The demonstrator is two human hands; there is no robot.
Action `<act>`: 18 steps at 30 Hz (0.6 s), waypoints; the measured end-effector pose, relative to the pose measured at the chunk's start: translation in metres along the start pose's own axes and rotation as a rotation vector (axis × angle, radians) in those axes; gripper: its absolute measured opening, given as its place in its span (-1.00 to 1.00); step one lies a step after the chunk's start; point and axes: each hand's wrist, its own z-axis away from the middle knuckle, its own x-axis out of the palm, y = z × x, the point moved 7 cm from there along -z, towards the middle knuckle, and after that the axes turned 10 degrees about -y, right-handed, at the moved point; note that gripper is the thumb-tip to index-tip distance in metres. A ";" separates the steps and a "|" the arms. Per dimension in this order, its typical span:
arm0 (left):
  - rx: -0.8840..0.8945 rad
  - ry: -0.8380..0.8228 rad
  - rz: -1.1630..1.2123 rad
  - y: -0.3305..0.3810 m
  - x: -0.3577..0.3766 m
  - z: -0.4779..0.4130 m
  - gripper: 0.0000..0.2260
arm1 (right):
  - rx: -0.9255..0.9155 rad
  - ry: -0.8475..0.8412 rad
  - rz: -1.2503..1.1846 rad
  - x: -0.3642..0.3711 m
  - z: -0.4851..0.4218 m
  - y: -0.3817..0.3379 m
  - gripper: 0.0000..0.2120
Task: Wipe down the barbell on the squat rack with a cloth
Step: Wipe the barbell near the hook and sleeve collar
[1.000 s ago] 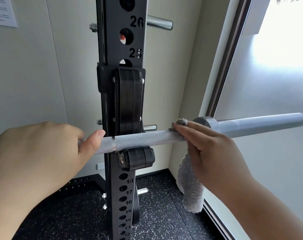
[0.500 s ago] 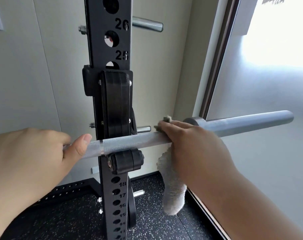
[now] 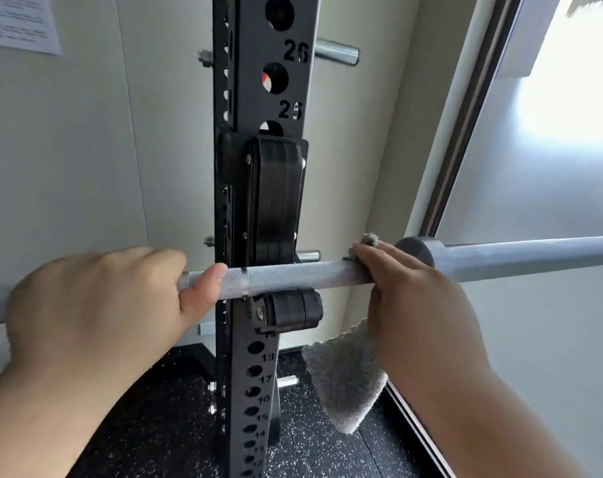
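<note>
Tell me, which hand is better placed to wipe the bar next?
Right. The right hand holds the cloth on the barbell near its sleeve; the left hand grips bare bar, no cloth.

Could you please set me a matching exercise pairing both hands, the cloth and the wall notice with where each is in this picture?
Things:
1. left hand
2. right hand
3. cloth
4. paper notice

Places:
A. on the wall, upper left
B. hangs below the barbell
C. grips the barbell left of the rack upright
D. holds the cloth on the barbell right of the upright

Pairs: 1-C, 2-D, 3-B, 4-A.
</note>
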 end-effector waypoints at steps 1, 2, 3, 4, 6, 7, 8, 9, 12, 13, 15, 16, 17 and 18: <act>-0.001 -0.004 -0.011 0.001 -0.001 0.001 -0.46 | -0.069 -0.006 -0.044 0.003 0.004 -0.014 -0.33; -0.007 -0.005 -0.021 0.001 -0.003 0.002 -0.46 | -0.146 -0.011 -0.081 0.004 0.008 -0.026 -0.31; -0.012 -0.006 -0.032 0.001 -0.006 0.002 -0.46 | -0.195 -0.018 -0.095 0.004 0.008 -0.030 -0.31; -0.010 -0.011 -0.045 0.003 -0.008 0.003 -0.45 | -0.196 -0.029 -0.097 0.002 0.004 -0.027 -0.34; 0.009 -0.025 -0.067 0.008 -0.010 0.004 -0.45 | -0.107 -0.013 -0.074 -0.002 -0.004 -0.006 -0.41; 0.013 -0.029 -0.074 0.009 -0.011 0.004 -0.45 | -0.066 0.003 -0.063 -0.002 -0.005 0.000 -0.43; 0.010 -0.036 -0.079 0.010 -0.012 0.004 -0.45 | -0.058 0.010 -0.076 0.000 -0.004 -0.002 -0.42; 0.007 -0.043 -0.084 0.011 -0.013 0.003 -0.46 | -0.095 0.003 -0.118 0.003 -0.003 -0.012 -0.41; 0.001 -0.072 -0.102 0.010 -0.014 0.005 -0.48 | -0.256 -0.079 -0.246 0.005 0.000 -0.039 -0.34; 0.011 -0.086 -0.109 0.009 -0.013 0.005 -0.49 | -0.258 -0.088 -0.227 0.002 -0.002 -0.035 -0.35; 0.063 -0.122 -0.116 0.007 -0.009 0.008 -0.48 | -0.192 -0.061 -0.105 -0.008 -0.008 -0.017 -0.42; 0.089 -0.133 -0.119 0.006 -0.010 0.009 -0.48 | -0.165 -0.041 -0.053 -0.012 -0.011 -0.011 -0.48; 0.111 -0.140 -0.120 0.004 -0.013 0.008 -0.46 | -0.161 -0.024 -0.049 -0.015 -0.013 -0.011 -0.54; 0.121 -0.153 -0.128 0.002 -0.016 0.006 -0.44 | -0.186 -0.015 -0.071 -0.015 -0.014 -0.017 -0.56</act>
